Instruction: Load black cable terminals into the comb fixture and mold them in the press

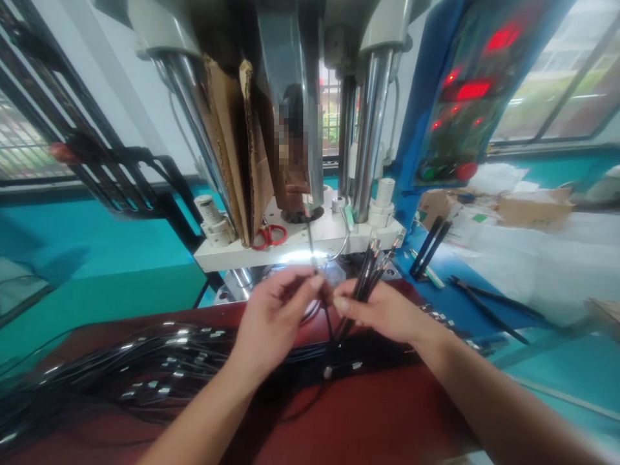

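My left hand (271, 316) pinches a single thin black cable (311, 242) between thumb and fingertips. One end of that cable points up in front of the press, and the rest hangs below my fingers. My right hand (387, 310) is closed around a bundle of black cables (367, 274) whose stripped, coloured wire ends stick up. Its thumb and index fingertip are close to the left fingertips. Under both hands, a large pile of black cables (159, 361) with small shiny metal ends lies across a dark red tabletop (382, 413).
A press with a white plate (227, 258) stands ahead, steel columns (371, 129) on both sides. Red-handled scissors (270, 237) and cardboard (227, 142) rest on it. Right are a control panel (465, 97), black pliers (494, 303) and white bags (542, 258). Black metal bars (97, 129) stand left.
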Demonstrator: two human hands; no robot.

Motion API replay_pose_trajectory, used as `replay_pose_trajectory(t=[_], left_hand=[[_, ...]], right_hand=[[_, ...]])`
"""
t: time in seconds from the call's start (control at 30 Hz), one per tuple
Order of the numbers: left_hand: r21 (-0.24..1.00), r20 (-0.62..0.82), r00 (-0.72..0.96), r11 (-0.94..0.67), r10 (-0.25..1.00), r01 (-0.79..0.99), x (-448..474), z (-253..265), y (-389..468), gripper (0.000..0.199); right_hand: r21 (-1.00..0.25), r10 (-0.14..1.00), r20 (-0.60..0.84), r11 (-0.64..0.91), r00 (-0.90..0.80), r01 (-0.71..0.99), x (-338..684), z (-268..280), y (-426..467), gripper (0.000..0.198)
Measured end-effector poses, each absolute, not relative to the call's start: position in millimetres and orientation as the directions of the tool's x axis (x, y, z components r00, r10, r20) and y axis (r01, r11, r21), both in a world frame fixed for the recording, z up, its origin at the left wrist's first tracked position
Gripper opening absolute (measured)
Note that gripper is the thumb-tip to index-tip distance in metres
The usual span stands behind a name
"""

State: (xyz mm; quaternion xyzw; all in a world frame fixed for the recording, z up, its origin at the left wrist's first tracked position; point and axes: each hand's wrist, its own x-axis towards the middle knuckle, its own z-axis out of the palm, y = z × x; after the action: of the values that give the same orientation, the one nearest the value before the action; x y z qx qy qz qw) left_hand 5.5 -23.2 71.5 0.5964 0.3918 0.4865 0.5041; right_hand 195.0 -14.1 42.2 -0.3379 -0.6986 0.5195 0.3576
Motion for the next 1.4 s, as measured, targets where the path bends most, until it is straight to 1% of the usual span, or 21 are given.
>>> replay_pose_trajectory(t=[0.07,0.13,0.2,0.27,0.33,0.47,0.53,0.63,0.7,0.77,0.8,0.9,0.97,1.03,1.1,1.17,1.23,1.27,1.3,1.33,1.4], left_hand=[[0.982,0.113,0.198,-0.079,0.974,-0.172,-1,78,-22,0.013],[0.961,-0.049,0.321,0.133,0.946,-0.244,-7,82,-22,0.014],[0.934,-0.18,0.473,0.301,0.863,-0.194,-9,80,-24,0.017],[0.929,-0.224,0.533,0.344,0.816,-0.137,-7,71,-29,0.019],[0.933,-0.232,0.525,0.341,0.819,-0.118,-2,59,-36,0.02],[0.939,-0.243,0.498,0.33,0.832,-0.094,6,43,-47,0.024],[0.966,-0.214,0.453,0.258,0.866,-0.037,9,42,-50,0.026],[0.98,-0.144,0.386,0.077,0.911,0.182,13,45,-52,0.028],[0.941,-0.082,0.37,-0.051,0.925,0.334,13,47,-57,0.027],[0.88,-0.057,0.384,-0.135,0.922,0.455,9,49,-66,0.022],[0.842,-0.076,0.407,-0.16,0.91,0.515,5,49,-72,0.019],[0.747,-0.22,0.529,-0.207,0.82,0.631,-12,54,-89,0.013],[0.73,-0.255,0.574,-0.235,0.778,0.642,-22,59,-96,0.013],[0.724,-0.226,0.53,-0.223,0.818,0.652,-24,64,-96,0.013],[0.735,-0.2,0.463,-0.181,0.863,0.654,-16,64,-92,0.019],[0.811,-0.216,0.478,-0.117,0.851,0.573,-2,57,-88,0.024],[0.908,-0.228,0.515,-0.011,0.826,0.42,12,44,-87,0.023],[0.933,-0.212,0.491,0.025,0.845,0.359,17,38,-88,0.024],[0.943,-0.177,0.433,0.026,0.884,0.333,21,32,-88,0.025],[0.941,-0.128,0.367,-0.004,0.921,0.339,23,28,-89,0.026],[0.898,-0.017,0.282,-0.109,0.959,0.426,25,24,-88,0.026]], right_hand=[[-0.984,0.891,0.125,0.167,-0.436,0.058,196,38,-11,0.028],[-0.992,0.928,0.124,0.13,-0.351,-0.009,195,32,-9,0.029],[-0.991,0.948,0.116,0.093,-0.296,-0.091,192,28,-7,0.029],[-0.982,0.954,0.113,0.065,-0.279,-0.178,189,25,-6,0.029],[-0.973,0.954,0.107,0.043,-0.281,-0.225,187,25,-6,0.028],[-0.977,0.957,0.101,0.043,-0.272,-0.209,184,25,-7,0.024],[-0.978,0.948,0.124,0.068,-0.294,-0.195,184,25,-8,0.022],[-0.986,0.941,0.115,0.07,-0.319,-0.149,185,27,-10,0.021],[-0.989,0.95,0.092,0.053,-0.299,-0.134,185,26,-10,0.022],[-0.99,0.961,0.076,0.041,-0.265,-0.137,187,25,-8,0.023],[-0.99,0.967,0.071,0.038,-0.243,-0.136,187,24,-6,0.023],[-0.992,0.982,0.058,0.036,-0.18,-0.12,190,21,0,0.023],[-0.992,0.982,0.044,0.02,-0.184,-0.128,191,21,2,0.023],[-0.99,0.976,0.03,0.0,-0.214,-0.14,191,21,2,0.023],[-0.989,0.973,0.027,-0.008,-0.23,-0.146,190,22,1,0.024],[-0.987,0.973,0.031,-0.006,-0.23,-0.16,189,22,0,0.024],[-0.983,0.972,0.027,-0.017,-0.231,-0.185,187,21,0,0.028],[-0.98,0.972,0.019,-0.029,-0.234,-0.199,187,21,1,0.03],[-0.976,0.97,0.008,-0.045,-0.242,-0.215,187,20,1,0.032],[-0.969,0.965,-0.005,-0.069,-0.262,-0.236,188,20,2,0.034],[-0.947,0.94,-0.035,-0.139,-0.339,-0.289,191,20,2,0.041]])
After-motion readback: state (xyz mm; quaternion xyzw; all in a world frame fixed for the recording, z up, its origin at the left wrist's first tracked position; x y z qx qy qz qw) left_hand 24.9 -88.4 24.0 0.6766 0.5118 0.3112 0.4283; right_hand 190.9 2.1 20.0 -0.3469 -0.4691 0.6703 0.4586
